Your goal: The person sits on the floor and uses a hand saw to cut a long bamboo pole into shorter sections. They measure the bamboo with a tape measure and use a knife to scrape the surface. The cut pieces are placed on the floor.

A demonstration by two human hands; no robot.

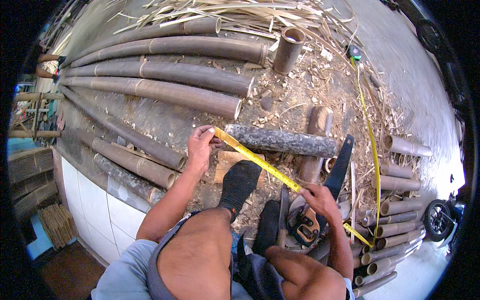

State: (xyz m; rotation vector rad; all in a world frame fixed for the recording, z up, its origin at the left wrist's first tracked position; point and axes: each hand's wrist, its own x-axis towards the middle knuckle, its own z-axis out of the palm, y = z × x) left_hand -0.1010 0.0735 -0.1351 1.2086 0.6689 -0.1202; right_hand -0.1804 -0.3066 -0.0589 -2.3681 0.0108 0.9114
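Note:
A yellow measuring tape (262,162) is stretched taut between my hands. My left hand (201,145) pinches its end, with the thumb and fingers closed on the blade. Further along, my right hand (321,202) is closed around the same blade. Beyond that hand the tape bends and loops up the right side to its case (354,52) on the floor. Just past the stretched part lies a mottled dark bamboo piece (285,140), resting across a brown bamboo piece (320,122). A handsaw (341,165) lies by my right hand, its brown handle (308,227) near my foot.
Long bamboo poles (165,70) lie at the far left, others (132,161) nearer. An upright bamboo tube (287,55) stands among shavings. Split strips (250,12) are heaped at the back. Short cut tubes (397,207) line the right, near a wheel (437,220). Another person's feet (49,65) show far left.

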